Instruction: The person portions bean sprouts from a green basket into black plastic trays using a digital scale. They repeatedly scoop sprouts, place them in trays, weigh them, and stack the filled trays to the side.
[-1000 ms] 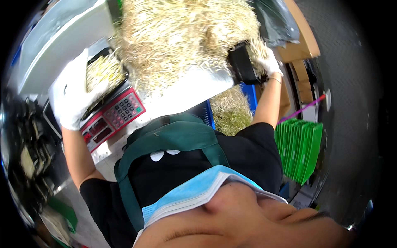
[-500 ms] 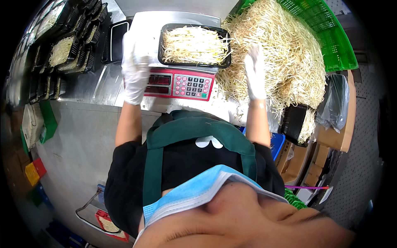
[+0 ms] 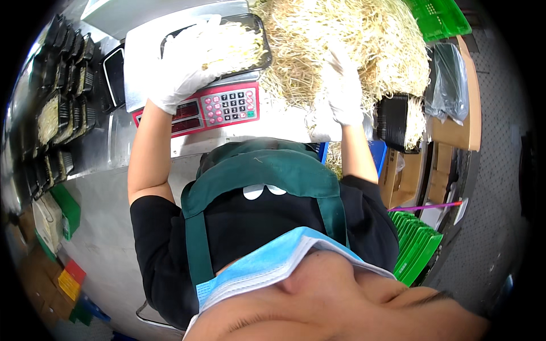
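A black plastic tray (image 3: 268, 50) with bean sprouts (image 3: 242, 44) sits on the weighing pan of a red scale (image 3: 199, 113). My left hand (image 3: 179, 82), in a white glove, lies over the tray's left part, its thumb along the near side and its fingers spread across the sprouts. Strong glare washes out much of these fingers. My right hand (image 3: 343, 91), gloved in white too, is at the near side of a large heap of loose bean sprouts (image 3: 375, 40). Its fingers stretch out toward the heap, and I see nothing gripped in them.
Filled black trays (image 3: 54, 122) stand stacked at the left. A black tray with a white rim (image 3: 114, 77) lies beside the scale. To the right are a stack of black trays (image 3: 392, 122), a plastic bag (image 3: 449, 85), a cardboard box (image 3: 469, 108) and a green crate (image 3: 441, 17).
My left hand has come from beside the scale onto the sprouts in the tray. My right hand remains by the heap. The whole view has shifted and turned somewhat.
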The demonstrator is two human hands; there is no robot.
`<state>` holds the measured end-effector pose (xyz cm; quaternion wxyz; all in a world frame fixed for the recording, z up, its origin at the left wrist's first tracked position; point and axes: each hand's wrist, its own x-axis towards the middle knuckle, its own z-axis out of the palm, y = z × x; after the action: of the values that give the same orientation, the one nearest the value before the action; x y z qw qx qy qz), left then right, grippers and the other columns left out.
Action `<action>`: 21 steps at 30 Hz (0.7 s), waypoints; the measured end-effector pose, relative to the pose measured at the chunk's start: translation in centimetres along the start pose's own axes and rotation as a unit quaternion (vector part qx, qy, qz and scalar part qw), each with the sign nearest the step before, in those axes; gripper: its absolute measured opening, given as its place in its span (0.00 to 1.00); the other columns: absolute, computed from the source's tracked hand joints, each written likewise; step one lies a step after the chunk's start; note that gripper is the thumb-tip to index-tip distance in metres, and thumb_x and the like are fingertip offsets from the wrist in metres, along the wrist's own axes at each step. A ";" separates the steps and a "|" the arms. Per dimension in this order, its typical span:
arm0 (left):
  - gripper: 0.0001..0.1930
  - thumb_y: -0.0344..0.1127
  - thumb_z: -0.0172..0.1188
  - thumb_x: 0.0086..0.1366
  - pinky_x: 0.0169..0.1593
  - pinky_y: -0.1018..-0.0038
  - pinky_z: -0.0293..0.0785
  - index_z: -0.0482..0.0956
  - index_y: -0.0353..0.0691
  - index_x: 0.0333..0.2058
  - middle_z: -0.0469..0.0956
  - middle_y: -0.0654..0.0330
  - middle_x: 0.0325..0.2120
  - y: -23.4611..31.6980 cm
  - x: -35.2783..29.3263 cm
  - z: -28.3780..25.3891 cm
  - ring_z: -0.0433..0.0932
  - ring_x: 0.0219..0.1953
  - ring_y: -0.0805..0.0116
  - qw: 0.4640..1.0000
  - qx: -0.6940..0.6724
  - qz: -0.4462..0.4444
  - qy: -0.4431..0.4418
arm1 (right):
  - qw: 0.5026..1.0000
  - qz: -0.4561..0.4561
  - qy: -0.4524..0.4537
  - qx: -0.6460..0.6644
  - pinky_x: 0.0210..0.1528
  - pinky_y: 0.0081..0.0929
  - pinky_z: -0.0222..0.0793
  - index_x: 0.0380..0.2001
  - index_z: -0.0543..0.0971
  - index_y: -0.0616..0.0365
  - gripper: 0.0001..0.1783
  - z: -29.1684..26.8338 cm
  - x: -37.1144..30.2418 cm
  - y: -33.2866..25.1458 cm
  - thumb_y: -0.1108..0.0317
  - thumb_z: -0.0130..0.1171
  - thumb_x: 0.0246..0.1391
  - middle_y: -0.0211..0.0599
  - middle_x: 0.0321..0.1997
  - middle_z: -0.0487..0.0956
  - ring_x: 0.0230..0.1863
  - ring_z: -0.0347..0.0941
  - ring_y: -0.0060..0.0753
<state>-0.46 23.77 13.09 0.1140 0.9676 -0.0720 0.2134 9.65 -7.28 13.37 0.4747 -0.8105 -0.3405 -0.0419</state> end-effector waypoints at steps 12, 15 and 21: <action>0.44 0.54 0.64 0.55 0.62 0.65 0.58 0.56 0.37 0.64 0.65 0.49 0.58 2.9 0.5 -3.5 0.63 0.60 0.52 0.998 -0.002 -0.052 0.042 | 0.985 0.030 -0.155 -0.067 0.69 0.46 0.40 0.66 0.49 0.68 0.54 8.4 -13.3 4.4 0.46 0.62 0.47 0.60 0.69 0.49 0.70 0.45 0.57; 0.41 0.48 0.62 0.58 0.63 0.66 0.56 0.53 0.37 0.64 0.60 0.48 0.61 1.5 -1.9 -6.2 0.61 0.62 0.55 0.981 -0.123 -0.086 0.126 | 0.898 -0.072 -0.124 -0.416 0.69 0.49 0.39 0.65 0.53 0.67 0.54 10.7 -11.1 9.4 0.42 0.62 0.44 0.60 0.67 0.54 0.69 0.47 0.58; 0.55 0.64 0.62 0.51 0.62 0.59 0.59 0.47 0.25 0.63 0.57 0.30 0.57 -9.9 -25.3 -3.7 0.61 0.60 0.41 0.747 0.231 -0.589 0.204 | 0.944 0.043 -0.084 -0.317 0.69 0.45 0.41 0.64 0.53 0.67 0.61 2.4 -6.4 3.4 0.35 0.64 0.37 0.60 0.67 0.54 0.69 0.47 0.58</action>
<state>-22.83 36.56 3.63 0.0018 0.7482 0.5883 0.3067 6.20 -9.74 7.03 0.1644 -0.9335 -0.3132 -0.0587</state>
